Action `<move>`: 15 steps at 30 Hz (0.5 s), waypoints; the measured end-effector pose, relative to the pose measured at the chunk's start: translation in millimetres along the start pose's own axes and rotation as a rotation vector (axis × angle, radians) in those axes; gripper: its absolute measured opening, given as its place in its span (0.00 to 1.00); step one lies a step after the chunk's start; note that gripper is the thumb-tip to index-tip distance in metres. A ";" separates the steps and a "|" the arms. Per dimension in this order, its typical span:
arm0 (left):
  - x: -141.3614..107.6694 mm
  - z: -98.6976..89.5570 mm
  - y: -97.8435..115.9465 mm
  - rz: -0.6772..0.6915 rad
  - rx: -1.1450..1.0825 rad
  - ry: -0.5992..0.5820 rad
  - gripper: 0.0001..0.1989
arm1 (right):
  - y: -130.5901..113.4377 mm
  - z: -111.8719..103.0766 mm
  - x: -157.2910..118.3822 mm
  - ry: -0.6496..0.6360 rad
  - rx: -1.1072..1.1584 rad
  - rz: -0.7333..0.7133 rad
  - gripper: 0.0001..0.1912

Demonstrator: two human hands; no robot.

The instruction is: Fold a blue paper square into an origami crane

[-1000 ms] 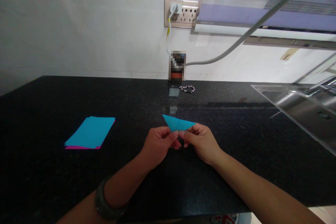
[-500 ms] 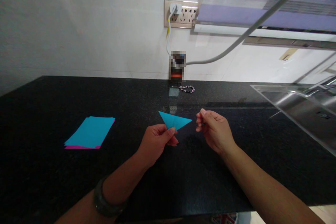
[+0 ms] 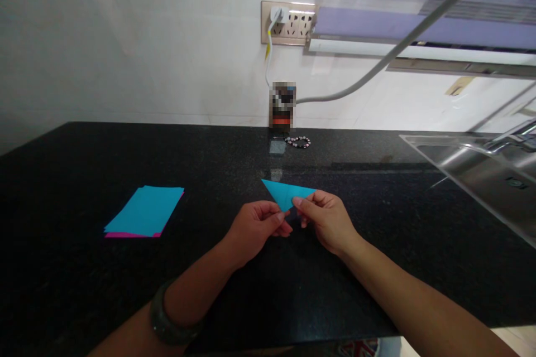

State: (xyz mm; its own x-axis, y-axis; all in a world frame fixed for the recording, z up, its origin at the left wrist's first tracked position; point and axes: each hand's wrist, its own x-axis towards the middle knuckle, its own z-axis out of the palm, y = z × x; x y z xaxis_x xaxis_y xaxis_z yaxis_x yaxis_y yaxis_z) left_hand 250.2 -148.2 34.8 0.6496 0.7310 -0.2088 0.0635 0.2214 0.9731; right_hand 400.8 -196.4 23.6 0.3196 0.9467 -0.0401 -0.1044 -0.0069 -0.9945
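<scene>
A sheet of blue paper folded into a triangle (image 3: 285,192) is held above the dark countertop, its long edge facing the wall. My left hand (image 3: 262,228) pinches the near point of it between thumb and fingers. On the right side, my right hand (image 3: 329,215) grips the triangle with the thumb on top, covering its right corner. The left corner sticks out free. Off to the left lies a stack of paper (image 3: 144,212), blue sheets on top and pink showing beneath.
The black countertop (image 3: 104,290) runs up to a white tiled wall. Against the wall stands a blurred-out device (image 3: 283,106) with a cable and a beaded strap (image 3: 299,142). A steel sink (image 3: 473,170) is at the right. A socket panel (image 3: 288,22) sits above.
My right hand has moved left and taken hold of the triangle's right side. The blue paper has shifted slightly right, and my left hand now pinches nearer its tip.
</scene>
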 end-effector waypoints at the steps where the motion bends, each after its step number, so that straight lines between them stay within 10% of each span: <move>1: 0.2 0.1 0.0 -0.008 0.001 0.005 0.07 | -0.4 -1.3 1.0 0.023 0.012 -0.002 0.14; 15: 1.2 -2.4 -2.0 0.003 -0.007 0.025 0.09 | -2.9 1.7 -4.5 -0.081 -0.091 -0.002 0.13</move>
State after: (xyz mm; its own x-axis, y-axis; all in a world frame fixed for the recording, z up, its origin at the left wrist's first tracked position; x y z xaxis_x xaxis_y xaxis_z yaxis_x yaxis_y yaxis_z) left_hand 249.0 -146.2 32.4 0.6305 0.7477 -0.2084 0.0565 0.2235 0.9731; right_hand 398.0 -200.1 26.8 0.2419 0.9697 -0.0338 -0.0172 -0.0305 -0.9994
